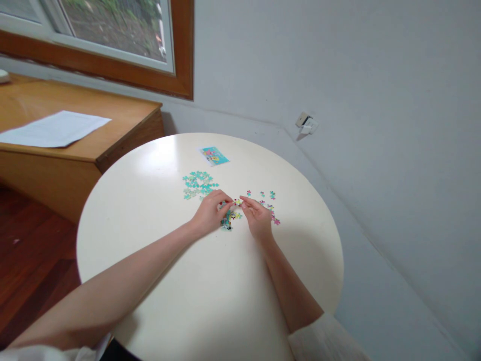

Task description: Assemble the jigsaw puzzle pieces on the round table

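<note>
My left hand [211,211] and my right hand [259,216] meet over a white round table, fingertips a short way apart. Between them is a small jigsaw piece [237,202] with yellow and red on it, pinched by thumb and fingers from both sides. Just below lies a partly joined patch of jigsaw pieces [226,224], half covered by my left hand. Teal and pale green loose pieces [199,183] are heaped beyond that hand. Several pink and multicoloured pieces [272,194] lie scattered around my right hand, some hidden behind it.
A small picture card [214,156] lies on the table [150,210] beyond the pieces. To the left stands a wooden desk [131,108] with a white paper sheet [56,129]. A wall with a socket and plug [307,124] rises behind and to the right.
</note>
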`<state>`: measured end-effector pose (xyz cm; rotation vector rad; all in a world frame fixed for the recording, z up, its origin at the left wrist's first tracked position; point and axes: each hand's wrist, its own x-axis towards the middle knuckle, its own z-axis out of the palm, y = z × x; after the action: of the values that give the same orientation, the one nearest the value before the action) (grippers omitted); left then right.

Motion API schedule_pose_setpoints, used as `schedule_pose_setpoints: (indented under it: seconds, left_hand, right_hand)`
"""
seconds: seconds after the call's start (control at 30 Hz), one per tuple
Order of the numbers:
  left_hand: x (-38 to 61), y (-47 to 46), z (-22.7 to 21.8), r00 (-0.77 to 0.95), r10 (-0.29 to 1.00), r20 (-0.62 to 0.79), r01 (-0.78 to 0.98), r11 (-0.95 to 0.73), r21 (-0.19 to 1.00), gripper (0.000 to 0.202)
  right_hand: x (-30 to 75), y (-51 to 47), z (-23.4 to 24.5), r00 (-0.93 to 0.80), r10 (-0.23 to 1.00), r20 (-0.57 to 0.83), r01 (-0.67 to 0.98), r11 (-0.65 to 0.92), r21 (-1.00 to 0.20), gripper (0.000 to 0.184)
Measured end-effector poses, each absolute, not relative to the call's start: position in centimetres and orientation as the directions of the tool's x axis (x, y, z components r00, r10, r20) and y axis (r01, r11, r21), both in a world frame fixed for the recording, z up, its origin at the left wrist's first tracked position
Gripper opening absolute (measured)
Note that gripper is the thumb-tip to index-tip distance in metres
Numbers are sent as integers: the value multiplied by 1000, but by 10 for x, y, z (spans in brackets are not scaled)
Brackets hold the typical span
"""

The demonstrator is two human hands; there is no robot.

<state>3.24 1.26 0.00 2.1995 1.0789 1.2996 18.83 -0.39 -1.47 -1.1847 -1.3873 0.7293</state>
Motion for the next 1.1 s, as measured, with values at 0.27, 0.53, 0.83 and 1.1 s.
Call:
schedule_pose_setpoints:
  seconds: [0.27,0.53,0.83,1.1]
  left_hand:
    - [33,13,-1,288,769,570,426,-636,643,9]
    - [33,12,-1,316,759,569,428,-649,629,10]
    - [33,13,-2,324,763,559,419,-646,639,12]
    - [34,12,0,325,772,546,425,-635,646,11]
  right_hand:
    - [188,-4,-14,114,935,336,260,298,-918,30]
    - [188,-3,-14,129,932,339,262,298,-918,28]
    - [188,-3,-13,122,933,338,271,296,-916,23]
    - [188,-2,-17,126,935,331,263,291,-920,21]
